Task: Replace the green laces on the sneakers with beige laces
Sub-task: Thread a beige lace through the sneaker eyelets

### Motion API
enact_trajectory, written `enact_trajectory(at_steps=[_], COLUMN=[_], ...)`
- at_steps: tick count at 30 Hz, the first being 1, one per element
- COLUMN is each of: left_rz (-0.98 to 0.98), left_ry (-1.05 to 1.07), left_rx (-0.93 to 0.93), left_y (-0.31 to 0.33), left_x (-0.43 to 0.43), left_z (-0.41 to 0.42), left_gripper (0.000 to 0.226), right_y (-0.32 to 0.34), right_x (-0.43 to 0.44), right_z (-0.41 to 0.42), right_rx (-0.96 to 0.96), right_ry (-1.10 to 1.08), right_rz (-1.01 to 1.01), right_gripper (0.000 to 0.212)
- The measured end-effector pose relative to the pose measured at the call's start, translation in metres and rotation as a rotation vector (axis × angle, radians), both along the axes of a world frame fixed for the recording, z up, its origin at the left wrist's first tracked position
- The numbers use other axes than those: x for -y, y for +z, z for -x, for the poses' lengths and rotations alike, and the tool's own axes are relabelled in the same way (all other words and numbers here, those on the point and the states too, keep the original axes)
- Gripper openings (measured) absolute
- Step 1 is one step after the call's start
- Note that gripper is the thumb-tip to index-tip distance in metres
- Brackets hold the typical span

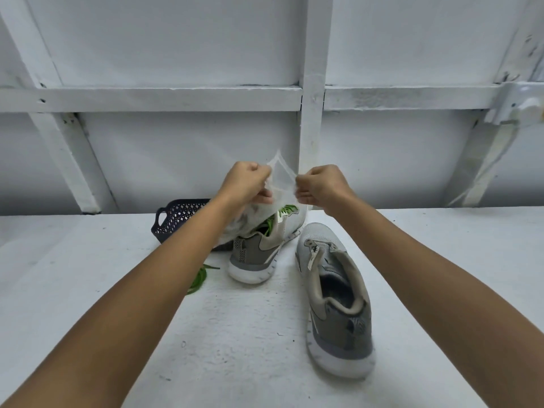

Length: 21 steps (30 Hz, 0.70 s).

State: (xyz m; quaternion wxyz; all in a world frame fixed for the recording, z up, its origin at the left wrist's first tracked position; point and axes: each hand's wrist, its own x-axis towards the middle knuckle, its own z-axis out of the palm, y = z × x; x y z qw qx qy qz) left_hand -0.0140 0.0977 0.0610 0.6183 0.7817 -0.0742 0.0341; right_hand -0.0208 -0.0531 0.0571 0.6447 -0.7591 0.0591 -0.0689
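Two hands are raised together above the table (88,260), the left hand (247,181) and right hand (321,184) each pinching one side of a clear plastic packet (281,175) near its top edge. The fingers (262,198) of both are curled tight on the film and the knuckles face away. The grip looks meant to pull the mouth of the packet apart, which would explain why it is held up in the air, not rested on the table. The packet's top corner pokes up at 12 o'clock between the fists, while its lower end sags toward 7 o'clock, behind the left wrist. It probably holds the beige laces, though the blurred, pale contents cannot be made out for certain. Directly at 6 o'clock below the packet stands the far sneaker (259,248), its green laces (287,210) still threaded near the tongue. At 4 o'clock from it lies the near sneaker (335,295), heel toward the person and eyelets bare, so it seems ready for relacing. A loose green lace (200,278) lies at 8 o'clock from the far sneaker, partly hidden by the left forearm. A dark basket (173,219) sits at 10 o'clock, apparently set aside.
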Motion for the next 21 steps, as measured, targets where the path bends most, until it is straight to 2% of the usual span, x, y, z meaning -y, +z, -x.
enact_trajectory(at_steps=[2, 6, 10, 12, 14, 15, 17, 19, 21], left_rz=[0.016, -0.117, -0.144, -0.166, -0.310, -0.460, -0.773, -0.967, -1.001], left_ry=[-0.041, -0.069, -0.134, -0.102, 0.110, 0.246, 0.405, 0.373, 0.269], left_rx=[-0.011, 0.030, 0.048, 0.060, 0.128, 0.145, 0.028, -0.156, -0.259], left_y=[0.006, 0.010, 0.007, 0.001, -0.011, -0.018, -0.032, -0.043, -0.052], left_x=[-0.013, -0.016, -0.011, -0.015, -0.025, -0.033, -0.047, -0.057, -0.061], left_z=[-0.001, 0.003, 0.005, 0.002, -0.005, -0.010, -0.016, -0.017, -0.020], left_gripper=[0.027, 0.028, 0.027, 0.025, 0.022, 0.024, 0.042, 0.057, 0.068], right_y=[-0.005, -0.013, -0.019, -0.022, -0.025, -0.026, -0.031, -0.035, -0.040], right_x=[0.016, 0.022, 0.016, 0.016, 0.019, 0.022, 0.027, 0.031, 0.034], right_z=[-0.001, 0.003, 0.001, 0.004, 0.006, 0.007, 0.006, 0.004, 0.002], right_rx=[-0.009, -0.007, 0.106, 0.101, 0.059, 0.038, 0.003, -0.041, -0.085], right_ry=[-0.028, 0.056, 0.116, 0.170, 0.170, 0.162, 0.174, 0.203, 0.236], right_rz=[-0.030, 0.032, 0.152, 0.197, 0.243, 0.259, 0.256, 0.243, 0.222], right_gripper=[0.022, 0.018, 0.029, 0.034, 0.040, 0.042, 0.044, 0.039, 0.030])
